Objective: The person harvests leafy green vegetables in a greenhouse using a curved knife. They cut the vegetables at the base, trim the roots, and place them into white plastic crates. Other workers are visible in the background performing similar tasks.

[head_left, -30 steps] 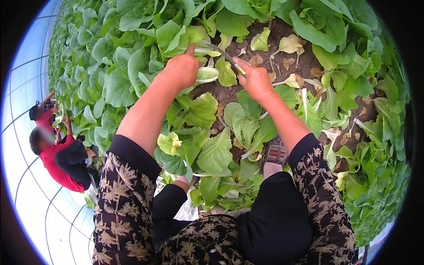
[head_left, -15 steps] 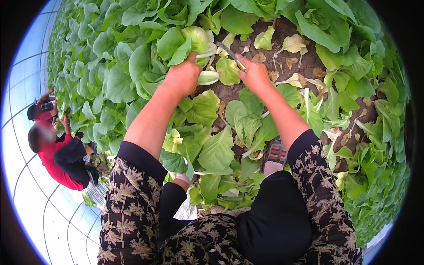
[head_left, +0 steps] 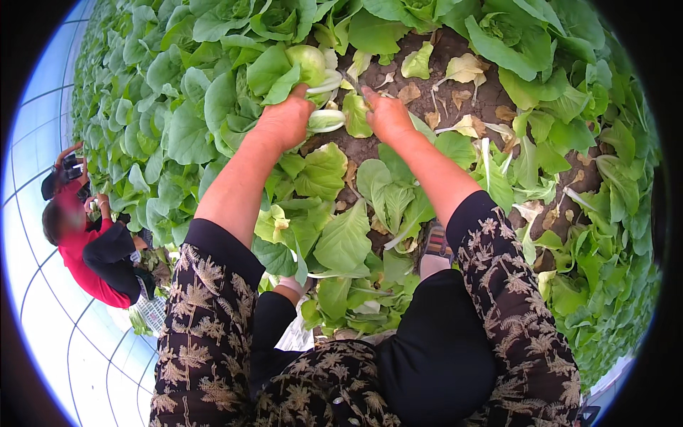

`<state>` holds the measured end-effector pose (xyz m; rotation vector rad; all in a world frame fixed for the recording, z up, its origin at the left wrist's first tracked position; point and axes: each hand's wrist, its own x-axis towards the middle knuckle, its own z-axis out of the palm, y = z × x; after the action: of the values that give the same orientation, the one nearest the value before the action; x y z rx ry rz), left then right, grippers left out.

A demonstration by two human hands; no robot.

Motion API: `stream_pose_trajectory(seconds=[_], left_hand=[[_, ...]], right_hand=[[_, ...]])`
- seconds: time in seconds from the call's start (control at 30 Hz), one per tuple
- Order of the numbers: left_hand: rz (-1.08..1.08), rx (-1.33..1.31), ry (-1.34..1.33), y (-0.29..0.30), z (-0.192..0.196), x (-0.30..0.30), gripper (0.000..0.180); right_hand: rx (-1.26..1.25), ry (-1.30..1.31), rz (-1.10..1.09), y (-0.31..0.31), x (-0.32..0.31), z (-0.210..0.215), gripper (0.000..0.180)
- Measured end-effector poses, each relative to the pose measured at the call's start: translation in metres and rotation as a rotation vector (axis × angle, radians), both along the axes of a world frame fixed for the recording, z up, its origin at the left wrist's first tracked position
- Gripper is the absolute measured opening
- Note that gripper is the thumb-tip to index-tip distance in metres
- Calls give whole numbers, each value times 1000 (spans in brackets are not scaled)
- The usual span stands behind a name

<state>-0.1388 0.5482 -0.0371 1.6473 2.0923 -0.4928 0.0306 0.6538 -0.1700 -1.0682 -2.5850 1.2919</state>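
My left hand (head_left: 287,121) is closed around the lower leaves of a leafy green cabbage (head_left: 308,64) at the near edge of the dense row. Its pale, thick leaf stalks stick out to the right of my fingers. My right hand (head_left: 388,118) is closed on a small knife (head_left: 351,81). Only part of the dark blade shows, pointing left at the cabbage's base; the handle is hidden in my fist. Whether the blade touches the stem cannot be made out. A yellow-green leaf (head_left: 357,115) lies between my hands.
Loose cut leaves (head_left: 343,238) cover the soil before my feet. Withered leaves (head_left: 466,69) lie on bare soil (head_left: 427,53) beyond my right hand. Growing cabbages (head_left: 188,128) crowd the left. Another person in red (head_left: 89,256) crouches far left beside a white crate (head_left: 151,313).
My right hand has moved slightly left and away from me, pushing the knife closer to the cabbage's base; less of the knife shows. My left hand keeps its grip.
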Motion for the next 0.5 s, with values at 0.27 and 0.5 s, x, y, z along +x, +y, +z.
stream_pose_trajectory(seconds=[0.27, 0.5], left_hand=[[-16, -15, 38, -6, 5, 5, 28], [18, 137, -92, -25, 33, 37, 38]], right_hand=[[-122, -84, 62, -41, 59, 15, 54], [-289, 309, -238, -54, 112, 3, 63]])
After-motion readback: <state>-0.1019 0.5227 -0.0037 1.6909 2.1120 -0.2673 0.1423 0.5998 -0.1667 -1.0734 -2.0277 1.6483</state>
